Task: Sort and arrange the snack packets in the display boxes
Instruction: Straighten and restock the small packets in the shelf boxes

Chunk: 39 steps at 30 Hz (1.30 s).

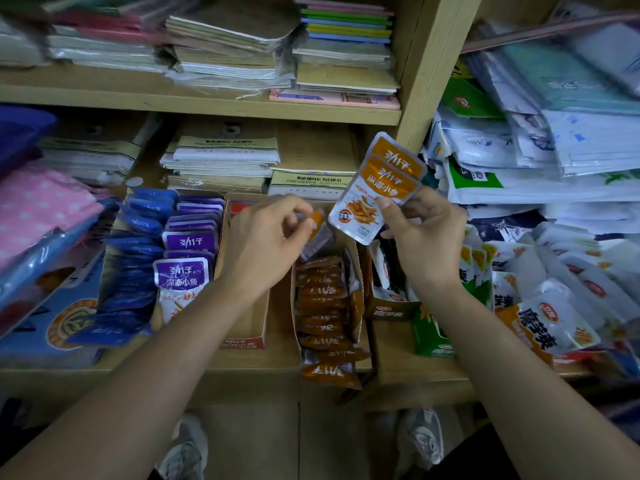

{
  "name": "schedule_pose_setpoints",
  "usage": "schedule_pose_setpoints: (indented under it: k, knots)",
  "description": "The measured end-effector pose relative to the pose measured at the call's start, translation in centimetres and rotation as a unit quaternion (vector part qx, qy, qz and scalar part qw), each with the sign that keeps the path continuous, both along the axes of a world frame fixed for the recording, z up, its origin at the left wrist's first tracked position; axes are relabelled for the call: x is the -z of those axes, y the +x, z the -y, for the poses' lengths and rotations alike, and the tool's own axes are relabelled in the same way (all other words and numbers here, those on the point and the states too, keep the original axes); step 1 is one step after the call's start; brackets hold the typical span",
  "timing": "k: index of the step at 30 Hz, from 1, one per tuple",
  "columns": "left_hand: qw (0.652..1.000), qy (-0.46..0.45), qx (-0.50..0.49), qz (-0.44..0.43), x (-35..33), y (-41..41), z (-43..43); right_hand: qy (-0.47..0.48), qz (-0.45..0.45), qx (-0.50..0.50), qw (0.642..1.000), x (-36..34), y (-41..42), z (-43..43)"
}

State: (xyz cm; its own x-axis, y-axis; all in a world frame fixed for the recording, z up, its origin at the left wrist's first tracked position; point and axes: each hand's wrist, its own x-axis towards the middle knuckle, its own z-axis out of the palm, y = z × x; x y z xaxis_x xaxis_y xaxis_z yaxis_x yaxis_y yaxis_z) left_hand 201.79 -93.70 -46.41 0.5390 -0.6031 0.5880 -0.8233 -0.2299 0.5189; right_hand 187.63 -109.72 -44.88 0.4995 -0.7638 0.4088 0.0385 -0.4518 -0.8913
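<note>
The right hand point(420, 233) holds two orange packets point(375, 188) upright above the display boxes, its grip closed on their lower edge with the thumb pressed on the front; the two packets overlap, the rear one showing above the front one. The left hand point(268, 237) hangs over the middle of the shelf, fingers curled, its grip pinched shut on a small orange packet point(318, 230) that is blurred and tilted just above the far end of the orange box point(356, 271). That box is packed with a row of orange packets standing on edge, and a few at the near end point(329, 370) spill over its front lip toward the shelf edge. Left of it stands a red-fronted box point(247, 336), mostly hidden beneath the left forearm, so its contents cannot be told. Further left, a wider box holds purple packets point(183, 271) in one row and blue packets point(135, 271) in another beside it, with several blue ones fanned loosely over the front. To the right of the orange box, white snack packets point(547, 317) lie in a loose heap on the wooden shelf point(433, 372), next to a green box point(427, 337). Stacks of notebooks point(225, 157) fill the shelf behind, and more sit on the board above.
</note>
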Motion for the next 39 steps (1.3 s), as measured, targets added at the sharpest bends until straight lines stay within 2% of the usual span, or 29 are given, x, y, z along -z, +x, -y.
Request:
schedule_pose_setpoints:
  k: [4,8,11,13,15,16,20,24,28,33,36,39]
  knots:
    - [0.998,-0.035,-0.003,-0.058,-1.2,0.4,-1.0,-0.024,-0.005,-0.008,1.0,0.1,0.5,-0.5]
    - [0.997,-0.035,0.016,-0.072,-1.2,0.3,-1.7,-0.027,-0.04,-0.029,0.998,0.4,1.2,-0.8]
    - [0.984,-0.023,0.018,-0.175,-1.2,0.1,-2.1,-0.015,-0.049,-0.057,0.997,0.4,1.4,-0.4]
    - [0.96,-0.04,0.03,-0.274,-1.5,0.3,-2.4,-0.015,-0.038,-0.072,0.997,0.1,1.2,-0.1]
    - [0.943,-0.055,0.052,-0.323,-1.8,0.5,-3.0,-0.02,-0.031,-0.085,0.996,-0.3,0.9,0.4]
    - [0.947,-0.052,0.058,-0.313,-1.9,0.6,-3.3,-0.017,-0.032,-0.09,0.995,-0.3,0.7,0.6]
    - [0.985,-0.018,0.054,-0.163,-1.9,0.5,-4.3,-0.066,-0.106,-0.106,0.987,-0.2,0.7,1.4]
    - [0.994,-0.046,0.041,-0.095,-1.5,0.0,-4.2,-0.069,-0.112,-0.146,0.98,-0.5,1.4,0.7]
    - [0.997,-0.061,-0.019,-0.046,-0.6,0.4,-3.2,-0.063,-0.121,-0.207,0.969,-0.2,2.1,0.5]
    - [0.996,-0.077,-0.043,-0.03,0.5,0.8,-1.4,-0.117,-0.232,-0.251,0.932,0.5,2.5,1.5]
    - [0.994,-0.076,-0.008,-0.078,1.0,0.7,-0.6,-0.113,-0.264,-0.267,0.92,0.4,2.5,1.9]
    - [0.987,-0.076,0.017,-0.138,0.8,0.4,-0.2,-0.153,-0.308,-0.251,0.905,0.5,2.4,2.2]
